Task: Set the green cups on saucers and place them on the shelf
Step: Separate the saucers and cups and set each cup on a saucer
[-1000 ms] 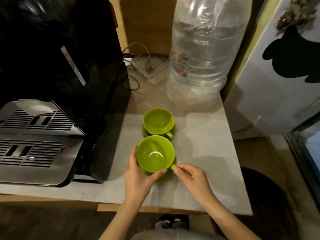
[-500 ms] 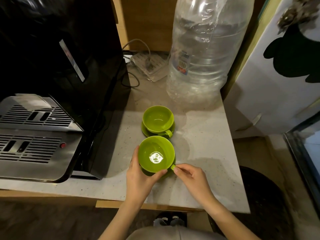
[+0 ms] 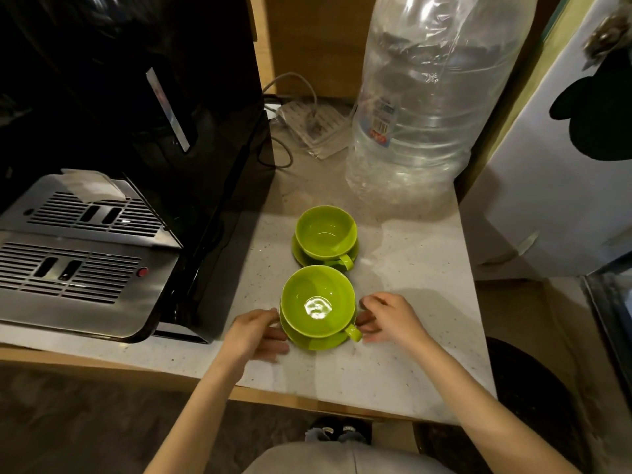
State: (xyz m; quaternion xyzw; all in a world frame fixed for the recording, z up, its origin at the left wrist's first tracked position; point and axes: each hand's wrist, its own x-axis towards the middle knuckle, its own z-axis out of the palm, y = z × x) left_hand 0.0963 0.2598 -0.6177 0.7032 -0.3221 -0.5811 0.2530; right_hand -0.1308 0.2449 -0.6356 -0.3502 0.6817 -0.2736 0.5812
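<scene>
Two green cups stand on green saucers on the pale countertop [image 3: 410, 285]. The near cup [image 3: 318, 301] sits on its saucer [image 3: 316, 343], handle pointing to the right front. My left hand [image 3: 256, 331] holds the saucer's left rim, thumb on top and fingers at the edge. To the right of the cup's handle, my right hand [image 3: 386, 318] has its fingers apart and blurred, and I cannot tell if they touch. The far cup [image 3: 326, 232] rests on its own saucer [image 3: 300, 254] just behind.
A black coffee machine [image 3: 136, 131] with a steel drip tray [image 3: 78, 265] fills the left side. A large clear water bottle [image 3: 420, 107] stands at the back right, with a power strip and cables [image 3: 307, 124] beside it. A white cabinet side [image 3: 564, 200] borders the right.
My left hand has let go of the near cup and slid down to the saucer's left rim. My right hand released the cup handle and moved out to the right.
</scene>
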